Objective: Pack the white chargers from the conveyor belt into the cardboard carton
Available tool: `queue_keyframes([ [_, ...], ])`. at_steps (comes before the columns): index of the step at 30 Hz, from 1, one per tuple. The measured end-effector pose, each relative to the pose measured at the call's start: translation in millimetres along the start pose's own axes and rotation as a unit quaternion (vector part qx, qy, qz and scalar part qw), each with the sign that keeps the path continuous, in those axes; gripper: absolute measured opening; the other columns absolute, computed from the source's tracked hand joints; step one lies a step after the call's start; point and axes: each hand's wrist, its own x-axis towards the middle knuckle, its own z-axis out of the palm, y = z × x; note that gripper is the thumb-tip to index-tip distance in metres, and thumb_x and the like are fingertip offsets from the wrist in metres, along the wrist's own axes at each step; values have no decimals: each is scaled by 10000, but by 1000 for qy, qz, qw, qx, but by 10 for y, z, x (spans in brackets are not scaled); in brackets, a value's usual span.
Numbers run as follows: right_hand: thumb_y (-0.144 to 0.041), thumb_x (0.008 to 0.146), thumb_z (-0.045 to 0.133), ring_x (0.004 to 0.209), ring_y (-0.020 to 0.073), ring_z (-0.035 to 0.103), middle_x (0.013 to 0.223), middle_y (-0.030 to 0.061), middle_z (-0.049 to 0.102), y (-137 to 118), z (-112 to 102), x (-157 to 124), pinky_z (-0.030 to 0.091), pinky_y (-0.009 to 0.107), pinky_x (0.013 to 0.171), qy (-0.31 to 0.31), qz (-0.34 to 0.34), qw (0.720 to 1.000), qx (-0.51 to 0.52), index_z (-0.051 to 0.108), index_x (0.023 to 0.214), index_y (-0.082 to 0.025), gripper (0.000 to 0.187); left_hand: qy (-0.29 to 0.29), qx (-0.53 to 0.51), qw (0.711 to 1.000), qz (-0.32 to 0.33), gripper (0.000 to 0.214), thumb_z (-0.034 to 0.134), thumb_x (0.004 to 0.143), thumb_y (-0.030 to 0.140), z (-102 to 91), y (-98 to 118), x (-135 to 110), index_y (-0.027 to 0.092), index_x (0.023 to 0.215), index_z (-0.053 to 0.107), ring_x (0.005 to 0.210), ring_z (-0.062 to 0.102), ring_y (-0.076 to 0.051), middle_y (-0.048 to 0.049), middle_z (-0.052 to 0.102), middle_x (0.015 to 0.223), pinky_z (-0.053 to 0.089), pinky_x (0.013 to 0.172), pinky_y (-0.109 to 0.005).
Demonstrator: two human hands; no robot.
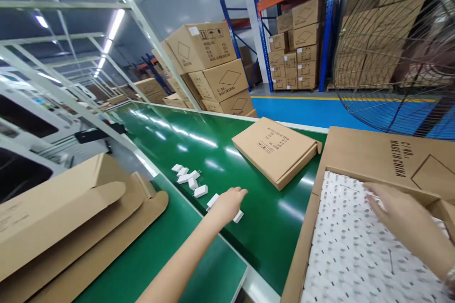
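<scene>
Your left hand point(227, 204) reaches out over the green conveyor belt point(249, 170) at the lower centre of the frame, fingers curled down over the nearest of the small white plastic plug adapters point(201, 191). One adapter pokes out on each side of the hand, so the grip looks half closed around a piece, but you cannot tell from here whether it really has one. The rest of the adapters lie loose in a short row running up and left from that hand, well apart from the flat closed brown cardboard box point(275, 151) lying further up the belt.

Your right hand point(408, 225) rests flat and open, holding nothing, on the white dotted layer of packed parts point(355, 255) inside the large open brown cardboard carton point(387, 156) at the lower right.

To pick well, come down on one adapter only, pinch it by its long sides, and lift straight up so you do not scatter its neighbours. Take the nearest first and work outward along the row. Keep the right hand pressing the layer flat so it stays level and you can find the slot by touch. Mind the folded brown cardboard flaps point(71, 218) at the lower left; keep your forearm off them.
</scene>
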Motion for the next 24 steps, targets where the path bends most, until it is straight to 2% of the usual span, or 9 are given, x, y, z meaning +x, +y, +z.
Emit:
queue_keyframes([
  [3,-316,913,323,935,256,603,1048,104,645,-905,384,96,480,397,776,-92,-69,993,5,585,1048,-211,313,-15,35,994,-101,546,345,705,-92,220,-502,-150,114,1169,545,1103,530,-296,-177,566,1166,471,865,-436],
  [7,-238,887,489,928,230,588,927,68,638,-2155,968,160,486,367,752,-172,-132,976,1,612,909,-164,145,6,35,982,-183,496,470,787,62,440,-782,-137,119,1277,428,1167,473,-325,-198,520,1220,467,861,-439],
  [9,-299,881,559,990,232,564,1005,66,618,-2595,1237,204,470,412,820,-193,-135,972,5,601,987,-148,189,24,21,978,-205,486,485,815,113,504,-863,-93,114,1293,399,1192,456,-327,-206,525,1214,453,881,-446],
  [11,-342,861,608,1041,243,544,1083,72,597,-2862,1459,268,449,457,873,-218,-123,968,19,590,1045,-147,268,39,-5,976,-213,468,489,815,102,537,-941,-61,109,1276,409,1177,480,-320,-204,557,1175,445,894,-447],
  [15,-310,853,630,1014,232,568,1067,66,613,-2928,1614,412,453,469,887,-273,-70,955,92,609,997,-143,221,85,-92,978,-169,470,496,818,89,517,-1022,-123,132,1276,399,1190,490,-267,-170,552,1219,422,956,-403],
  [19,-357,887,545,901,198,631,959,67,659,-2540,1229,402,510,382,827,-312,8,919,241,581,1017,-139,256,145,-216,965,-45,393,447,887,154,436,-799,-425,200,1273,391,1199,483,-160,-81,507,1306,398,1017,-318],
  [22,-502,955,275,884,172,659,939,52,687,-2127,741,188,548,304,784,-345,79,863,360,465,1246,-184,471,176,-388,900,95,371,481,868,141,352,-415,-702,223,1228,437,1183,496,-157,-56,533,1271,401,1030,-328],
  [23,-546,941,267,916,174,655,958,45,690,-1998,590,81,549,295,799,-348,127,832,413,453,1278,-212,510,172,-426,877,140,371,500,856,132,322,-267,-771,227,1212,456,1182,499,-163,-55,544,1258,398,1036,-338],
  [24,-571,905,365,1004,184,627,1031,42,682,-1881,456,-36,532,280,847,-341,201,771,500,501,1248,-236,498,165,-447,860,183,377,512,847,121,294,-117,-822,228,1205,469,1185,499,-170,-58,553,1252,394,1042,-349],
])
